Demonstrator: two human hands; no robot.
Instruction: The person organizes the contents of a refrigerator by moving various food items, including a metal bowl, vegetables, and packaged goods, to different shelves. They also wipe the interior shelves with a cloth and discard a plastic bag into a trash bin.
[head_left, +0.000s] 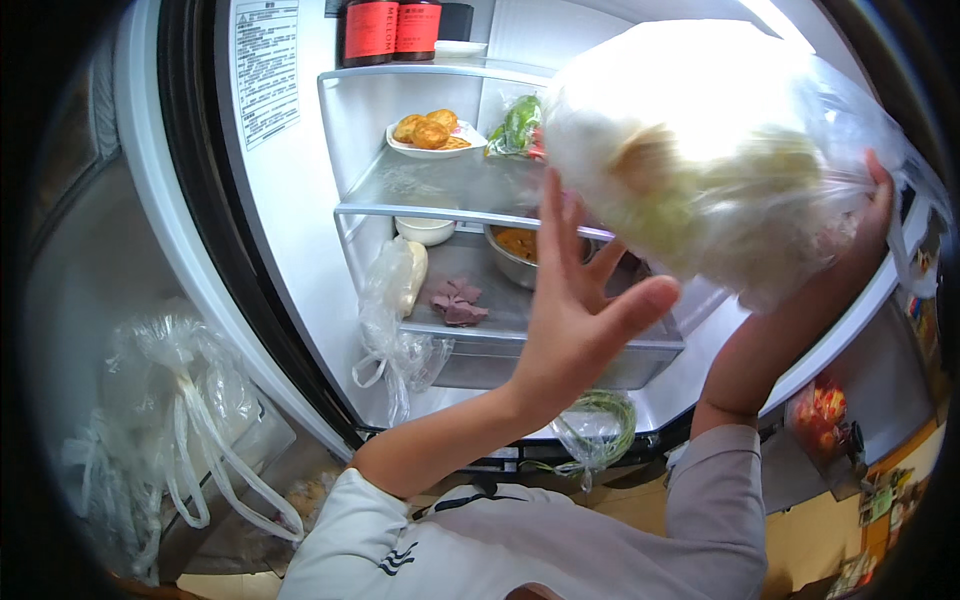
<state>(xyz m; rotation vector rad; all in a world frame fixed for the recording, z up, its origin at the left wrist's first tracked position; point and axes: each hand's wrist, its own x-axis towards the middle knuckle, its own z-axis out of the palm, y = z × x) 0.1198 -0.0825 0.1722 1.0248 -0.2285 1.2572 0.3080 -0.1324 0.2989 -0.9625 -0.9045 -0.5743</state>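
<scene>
A large, bulging translucent plastic bag (697, 172) hangs at the upper right, overexposed and partly blurred. Pale green and yellowish contents show through it, perhaps cabbage. My right hand (876, 206) grips the bag's right side, and its fingers are mostly hidden behind the plastic. Just left of and below the bag is my left hand (574, 322), fingers spread and nothing in its grasp. Whether its fingertips touch the bag I cannot tell. Behind that hand, a metal bowl of orange-brown food (517, 251) is partly covered on the lower fridge shelf (502, 307).
Fried balls (430, 133) sit on a white plate on the middle shelf (450, 184), beside bagged green peppers (517, 124). Below are a white bowl (425, 229), purple pieces (459, 304) and a knotted bag (382, 300). Bagged green stalks (600, 427) lie at the front edge. Door bags (187, 405) hang left.
</scene>
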